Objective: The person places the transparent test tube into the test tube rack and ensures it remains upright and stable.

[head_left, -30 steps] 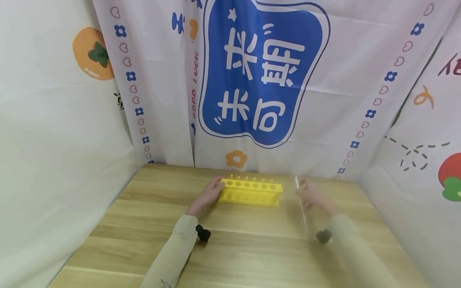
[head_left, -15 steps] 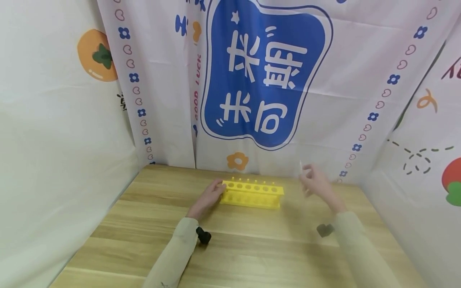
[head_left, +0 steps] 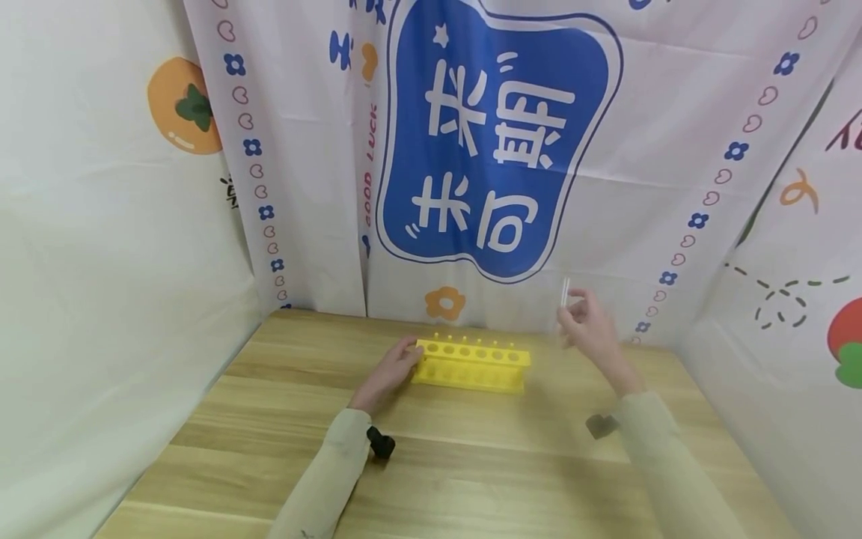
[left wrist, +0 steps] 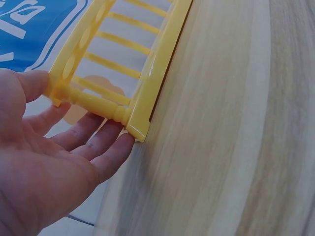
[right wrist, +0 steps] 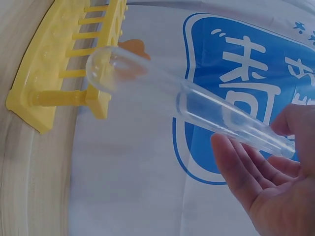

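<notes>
A yellow test tube rack (head_left: 471,364) stands on the table, its row of round holes facing up. At its left end, my left hand (head_left: 393,367) grips it. In the left wrist view, the thumb lies on the top plate of the rack (left wrist: 74,54) and the fingers (left wrist: 106,135) curl at the end post. Right of the rack, my right hand (head_left: 592,333) is raised above the table and holds a clear test tube (head_left: 565,290). The right wrist view shows thumb and fingers at the mouth end of the test tube (right wrist: 206,110), its rounded end pointing towards the rack side.
The wooden table (head_left: 444,464) runs back to a white printed curtain (head_left: 316,187) with a blue panel. White cloth walls (head_left: 121,262) close in both sides. Each wrist carries a small black camera mount (head_left: 381,442).
My right hand has lifted with the test tube, which was slanting down towards the table and now stands nearly upright. My left hand has stayed on the rack.
</notes>
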The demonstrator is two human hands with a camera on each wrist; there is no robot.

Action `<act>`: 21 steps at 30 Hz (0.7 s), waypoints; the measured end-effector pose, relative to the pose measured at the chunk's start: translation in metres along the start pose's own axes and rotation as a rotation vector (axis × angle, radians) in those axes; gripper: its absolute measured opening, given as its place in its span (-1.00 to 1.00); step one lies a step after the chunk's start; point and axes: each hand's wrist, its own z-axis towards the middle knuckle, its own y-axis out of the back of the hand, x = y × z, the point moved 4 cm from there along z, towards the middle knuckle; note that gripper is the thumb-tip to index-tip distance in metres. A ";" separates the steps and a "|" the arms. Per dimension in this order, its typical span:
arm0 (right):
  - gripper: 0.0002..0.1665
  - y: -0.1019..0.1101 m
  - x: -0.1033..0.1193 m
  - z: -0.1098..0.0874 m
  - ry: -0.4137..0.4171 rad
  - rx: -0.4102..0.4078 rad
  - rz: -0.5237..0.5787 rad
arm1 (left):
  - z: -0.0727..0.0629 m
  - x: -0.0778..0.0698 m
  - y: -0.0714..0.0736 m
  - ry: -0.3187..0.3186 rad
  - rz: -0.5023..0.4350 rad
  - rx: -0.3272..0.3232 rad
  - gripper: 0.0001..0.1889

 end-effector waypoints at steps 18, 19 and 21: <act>-0.45 -0.007 0.024 0.000 0.159 -0.179 0.070 | 0.000 0.002 -0.001 -0.018 0.008 -0.011 -0.30; -0.45 -0.008 0.026 0.000 0.168 -0.186 0.065 | 0.000 0.002 -0.001 -0.016 0.009 -0.013 -0.30; -0.47 -0.009 0.032 -0.002 0.175 -0.195 0.070 | 0.000 0.002 -0.002 -0.013 0.010 -0.012 -0.31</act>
